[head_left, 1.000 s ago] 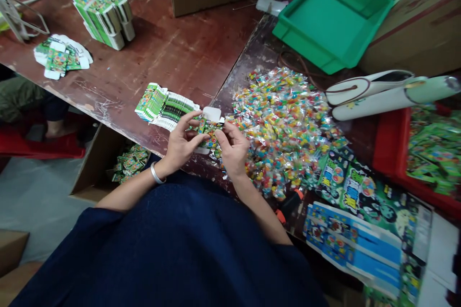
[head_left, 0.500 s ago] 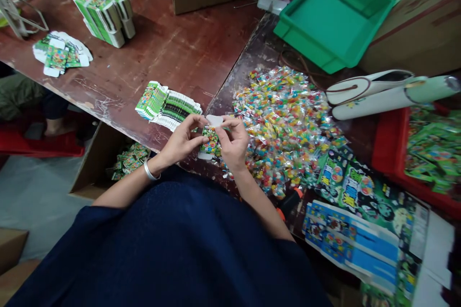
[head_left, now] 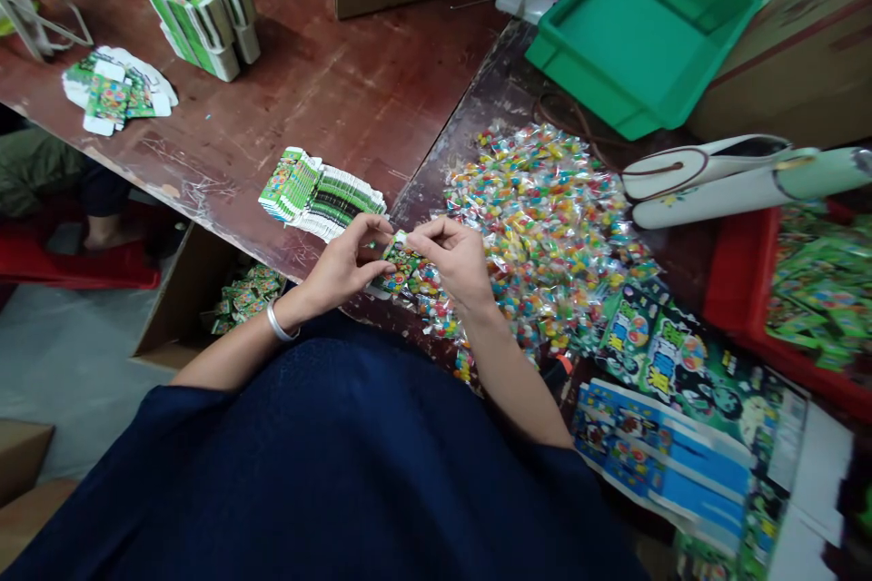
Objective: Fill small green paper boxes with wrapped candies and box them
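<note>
Between my hands is a small green printed candy box [head_left: 401, 263], above the table's front edge. My left hand [head_left: 341, 274], with a silver bangle at the wrist, grips its left side between thumb and fingers. My right hand [head_left: 461, 265] is closed at the box's top end, its thumb and fingertips on the flap. A heap of clear-wrapped colourful candies [head_left: 545, 227] spreads just right of the hands. To the upper left of my left hand lies a fanned row of flat, unfolded candy boxes [head_left: 327, 197].
Banded box stacks [head_left: 201, 9] and loose flat boxes [head_left: 119, 91] lie far left. A green tray [head_left: 647, 36] stands at the back right, near a white pouch [head_left: 736, 177]. A red bin [head_left: 736, 272] holds green packets. Below the table edge is a carton [head_left: 170, 309] of boxes.
The white top flap that stood up from the box is now folded down. My right hand has shifted slightly right and turned over the top end. The view has moved a little.
</note>
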### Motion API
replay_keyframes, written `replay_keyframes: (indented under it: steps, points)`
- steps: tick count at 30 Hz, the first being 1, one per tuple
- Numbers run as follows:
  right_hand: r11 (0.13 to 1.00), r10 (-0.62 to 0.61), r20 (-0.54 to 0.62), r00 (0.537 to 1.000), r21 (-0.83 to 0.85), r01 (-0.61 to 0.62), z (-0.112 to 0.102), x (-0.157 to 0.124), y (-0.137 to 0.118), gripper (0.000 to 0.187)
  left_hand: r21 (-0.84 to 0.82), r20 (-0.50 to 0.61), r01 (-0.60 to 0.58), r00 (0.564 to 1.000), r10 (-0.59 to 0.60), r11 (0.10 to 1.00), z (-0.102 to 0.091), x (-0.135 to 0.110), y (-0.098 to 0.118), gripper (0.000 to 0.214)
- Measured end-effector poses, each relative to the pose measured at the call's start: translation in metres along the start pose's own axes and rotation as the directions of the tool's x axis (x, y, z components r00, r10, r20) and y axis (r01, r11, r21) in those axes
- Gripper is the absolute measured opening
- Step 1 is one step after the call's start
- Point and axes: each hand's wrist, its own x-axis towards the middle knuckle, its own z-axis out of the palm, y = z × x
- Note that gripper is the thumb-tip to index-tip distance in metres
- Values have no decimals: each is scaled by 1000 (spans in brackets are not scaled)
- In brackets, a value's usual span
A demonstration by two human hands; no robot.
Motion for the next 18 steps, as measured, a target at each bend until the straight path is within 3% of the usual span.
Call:
replay_keyframes:
  steps: [3,7,10,14,18]
  points:
    - [999,-17,-11,1000,-39,16,-1,1,0,25,-21,34,39,999,-38,999,-1,-2,3,44]
    - [975,-176,-50,983,-147,167,4,-8,-3,22,-22,12,53,999,-53,998,-2,-2,7,50]
    - [952,-255,-30,966,-181,246,8,-17,-1,17,-46,-10,47,999,-48,998,-2,-2,7,42]
    - [956,-233,46,971,-169,238,8,-23,5,14,-71,-6,61,998,-61,996,1,-3,5,29]
    - [984,-147,120,982,-85,157,-10,-11,1,19,-23,-67,61,996,-62,998,-9,0,5,29]
